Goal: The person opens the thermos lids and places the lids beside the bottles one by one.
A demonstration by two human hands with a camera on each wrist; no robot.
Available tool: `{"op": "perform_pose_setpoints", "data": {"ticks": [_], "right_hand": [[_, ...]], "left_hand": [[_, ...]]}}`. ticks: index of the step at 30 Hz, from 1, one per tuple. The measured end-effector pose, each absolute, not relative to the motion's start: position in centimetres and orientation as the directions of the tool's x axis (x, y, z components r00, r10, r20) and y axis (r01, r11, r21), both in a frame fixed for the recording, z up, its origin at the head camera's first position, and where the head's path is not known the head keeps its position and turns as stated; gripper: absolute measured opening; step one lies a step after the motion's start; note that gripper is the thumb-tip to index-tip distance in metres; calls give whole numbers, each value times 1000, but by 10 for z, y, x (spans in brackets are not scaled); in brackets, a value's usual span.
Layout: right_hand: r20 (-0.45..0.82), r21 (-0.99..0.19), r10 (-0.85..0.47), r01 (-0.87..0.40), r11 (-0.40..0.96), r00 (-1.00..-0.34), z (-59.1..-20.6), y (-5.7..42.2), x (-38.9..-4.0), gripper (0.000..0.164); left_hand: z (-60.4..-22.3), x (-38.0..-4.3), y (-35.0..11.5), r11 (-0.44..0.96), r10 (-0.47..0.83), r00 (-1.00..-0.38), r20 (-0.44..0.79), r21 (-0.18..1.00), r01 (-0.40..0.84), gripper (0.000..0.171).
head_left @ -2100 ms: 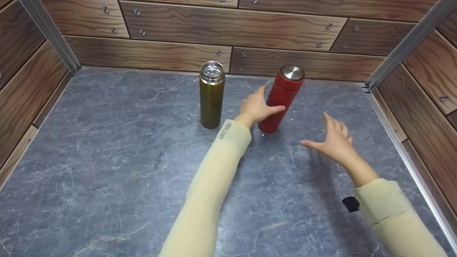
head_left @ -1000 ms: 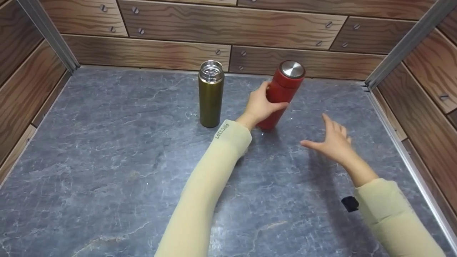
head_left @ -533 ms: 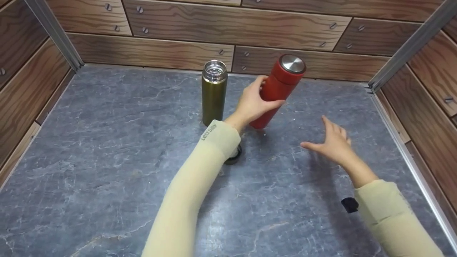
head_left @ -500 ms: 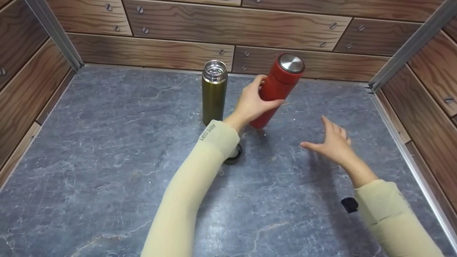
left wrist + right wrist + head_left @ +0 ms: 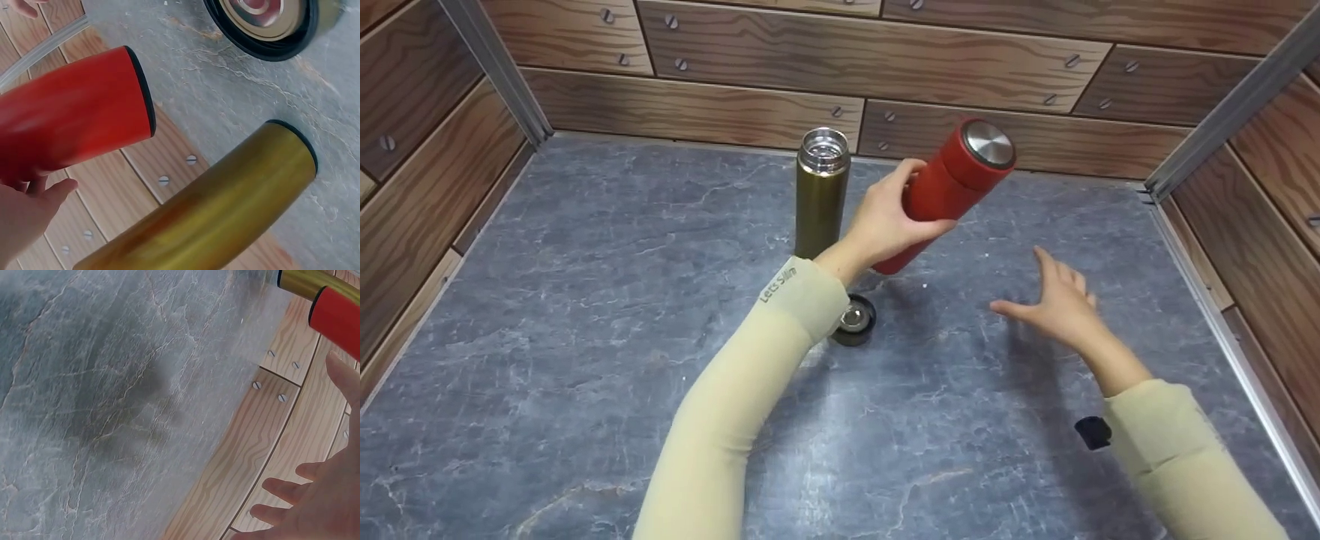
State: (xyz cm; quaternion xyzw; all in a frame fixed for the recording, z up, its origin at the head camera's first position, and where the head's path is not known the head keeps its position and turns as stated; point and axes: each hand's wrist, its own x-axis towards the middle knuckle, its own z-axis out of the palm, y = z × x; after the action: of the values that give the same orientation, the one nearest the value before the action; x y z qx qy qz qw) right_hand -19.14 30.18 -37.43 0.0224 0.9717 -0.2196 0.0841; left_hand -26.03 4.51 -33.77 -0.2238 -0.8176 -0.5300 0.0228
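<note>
My left hand [image 5: 889, 217] grips a red thermos flask [image 5: 949, 187] around its body, tilted with its silver-topped cap to the upper right. In the left wrist view the red flask's dark-rimmed base [image 5: 143, 93] hangs above the table. Just left of that hand an olive-gold thermos flask [image 5: 819, 202] stands upright without a lid, its steel mouth showing. A dark lid [image 5: 855, 319] lies inside-up on the table, partly behind the left sleeve. My right hand [image 5: 1061, 304] hovers at the right, fingers spread and thumb apart, holding nothing.
The grey marbled table [image 5: 585, 337] is enclosed by wood-patterned walls [image 5: 765, 67] at the back and sides, with metal strips at the corners. A small black object [image 5: 1093, 433] shows beside the right sleeve.
My left hand has closed around the red flask, lifted it and tilted it further, drawing it slightly left. The dark lid has come into view from behind the sleeve. My right hand stays put.
</note>
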Motion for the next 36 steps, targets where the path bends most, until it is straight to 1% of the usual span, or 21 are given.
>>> {"op": "perform_pose_setpoints", "data": {"ticks": [8,20,29,36], "right_hand": [[-181,-423,-1,77,903,-983,-374,300,-192,117],[-171,-425,-30,47,904,-985,-371,291,-194,111],[-199,-428,-41,49,902,-979,-369,287,-195,113],[-193,-435,-46,43,899,-980,-369,284,-195,111]], "left_hand": [[-336,-254,33,360,374,-882,287,831,424,58],[-331,-244,7,464,397,-873,284,759,458,58],[-333,-237,-8,509,410,-872,267,727,462,61],[-338,-235,-18,561,400,-884,241,699,444,61]]}}
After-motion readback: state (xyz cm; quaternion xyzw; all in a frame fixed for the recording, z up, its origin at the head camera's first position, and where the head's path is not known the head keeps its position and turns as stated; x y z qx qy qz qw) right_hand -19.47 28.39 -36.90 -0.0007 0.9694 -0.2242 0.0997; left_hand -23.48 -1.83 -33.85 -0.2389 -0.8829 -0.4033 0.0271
